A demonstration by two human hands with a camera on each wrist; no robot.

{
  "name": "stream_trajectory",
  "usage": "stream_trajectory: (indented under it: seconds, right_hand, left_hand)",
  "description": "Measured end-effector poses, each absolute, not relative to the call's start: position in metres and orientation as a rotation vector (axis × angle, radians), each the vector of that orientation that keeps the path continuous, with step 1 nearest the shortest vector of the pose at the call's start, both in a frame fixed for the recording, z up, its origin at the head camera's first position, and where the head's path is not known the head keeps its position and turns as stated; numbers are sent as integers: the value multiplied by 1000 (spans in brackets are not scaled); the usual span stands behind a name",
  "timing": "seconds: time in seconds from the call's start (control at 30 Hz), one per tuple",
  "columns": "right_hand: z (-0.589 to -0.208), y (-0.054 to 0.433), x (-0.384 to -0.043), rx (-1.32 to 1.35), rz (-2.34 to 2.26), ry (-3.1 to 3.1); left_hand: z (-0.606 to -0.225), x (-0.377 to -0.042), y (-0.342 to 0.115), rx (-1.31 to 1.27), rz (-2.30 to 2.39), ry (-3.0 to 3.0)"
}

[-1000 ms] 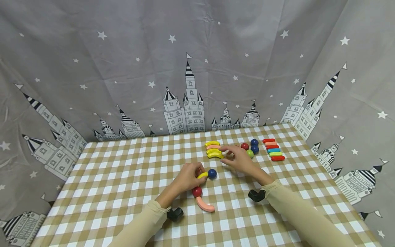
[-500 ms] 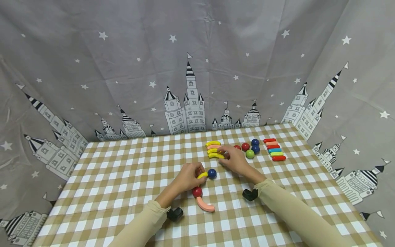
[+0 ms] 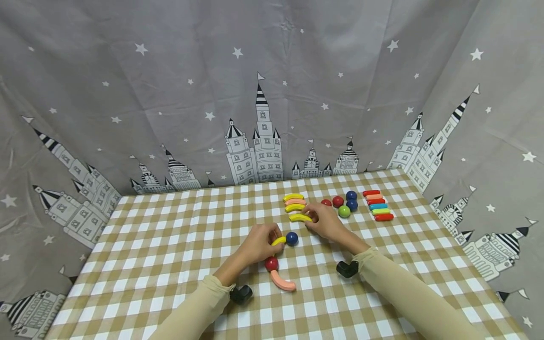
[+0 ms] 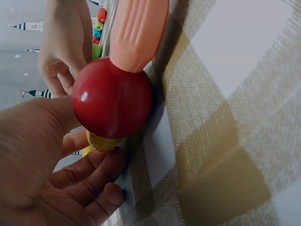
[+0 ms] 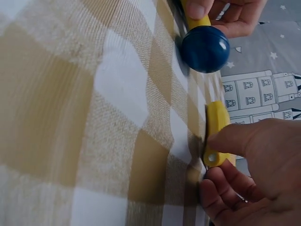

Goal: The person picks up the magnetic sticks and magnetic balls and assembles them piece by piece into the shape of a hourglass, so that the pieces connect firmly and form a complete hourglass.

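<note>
My left hand [image 3: 260, 242] holds a curved yellow bar [image 3: 278, 241] that joins a blue ball [image 3: 292, 239] to a red ball [image 3: 271, 264]. From the red ball a curved pink bar [image 3: 282, 282] runs toward me; in the left wrist view the red ball [image 4: 113, 97] sits against that pink bar [image 4: 139, 33]. My right hand [image 3: 326, 222] pinches the end of another curved yellow bar [image 3: 300, 217]. The right wrist view shows thumb and fingers on this yellow bar [image 5: 217, 134], low over the cloth, with the blue ball [image 5: 205, 49] nearby.
Beyond my right hand lie curved yellow bars [image 3: 294, 197] and a pink one [image 3: 295, 202]. Red balls [image 3: 337, 201], blue balls [image 3: 351, 205] and a green ball [image 3: 344, 211] sit right of them. Several straight coloured bars [image 3: 377, 207] line up farther right. A curtain [image 3: 170, 104] hangs behind the table.
My right hand came to the nearest yellow bar in the row, took hold of its end and drew it slightly toward me, away from the others. The left hand has stayed in place.
</note>
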State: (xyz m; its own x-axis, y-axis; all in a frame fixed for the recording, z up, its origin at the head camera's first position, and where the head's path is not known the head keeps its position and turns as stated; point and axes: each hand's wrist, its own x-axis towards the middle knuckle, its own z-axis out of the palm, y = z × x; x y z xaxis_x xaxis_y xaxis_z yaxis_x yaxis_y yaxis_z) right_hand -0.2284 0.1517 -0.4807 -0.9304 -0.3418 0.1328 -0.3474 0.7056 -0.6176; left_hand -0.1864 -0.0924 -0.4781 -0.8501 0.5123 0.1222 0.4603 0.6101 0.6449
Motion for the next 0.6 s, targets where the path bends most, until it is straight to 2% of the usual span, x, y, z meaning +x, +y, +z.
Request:
stream_trajectory:
  seconds: [0.27,0.47,0.6]
  right_hand:
    - [-474,167,-217,694,1091,-3012]
    - [-470,177,-214,877,1105,-3000]
    - [-472,178,-212,889,1126,-2977]
  left_hand:
    - [-480,-189,-92,825,1067,2734]
    - [-481,-190,-93,821,1070,2746]
    - [-483,-190,-93,808,1072,2745]
